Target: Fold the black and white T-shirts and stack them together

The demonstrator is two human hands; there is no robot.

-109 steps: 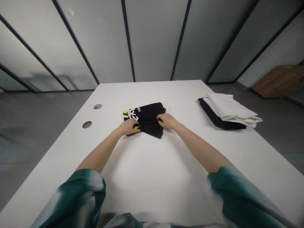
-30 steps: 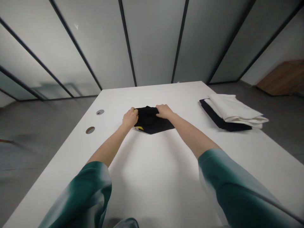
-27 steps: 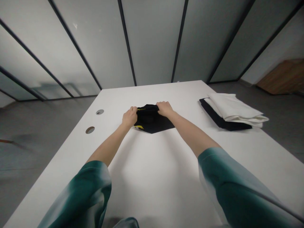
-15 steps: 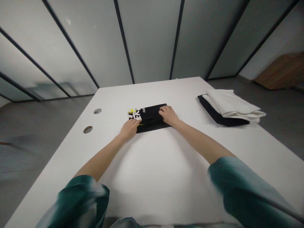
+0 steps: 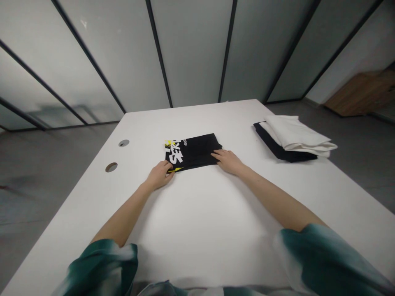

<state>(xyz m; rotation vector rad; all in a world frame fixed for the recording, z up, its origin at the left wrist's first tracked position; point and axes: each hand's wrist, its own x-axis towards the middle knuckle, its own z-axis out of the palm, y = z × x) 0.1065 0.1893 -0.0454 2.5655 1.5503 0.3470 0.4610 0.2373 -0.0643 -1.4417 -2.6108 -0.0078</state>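
A folded black T-shirt [image 5: 199, 150] lies on the white table, with white lettering and yellow print at its left end. My left hand [image 5: 159, 174] is at the near left corner, its fingers and thumb closed around the cloth edge. At the right end, my right hand [image 5: 228, 161] rests on the near corner with its fingers stretched out over the fabric. The shirt lies flat between both hands, and its near edge shows more than one layer.
To the right, a stack of folded white cloth [image 5: 299, 133] sits on folded black cloth [image 5: 277, 150], near the table's right edge. Two round holes pierce the white tabletop [image 5: 197, 222] at the left. Frosted glass panels [image 5: 194, 53] stand behind the table.
My hands have moved apart and toward the near corners. The front layer of the shirt now lies smoother and reaches nearer to me, so more of the white lettering shows.
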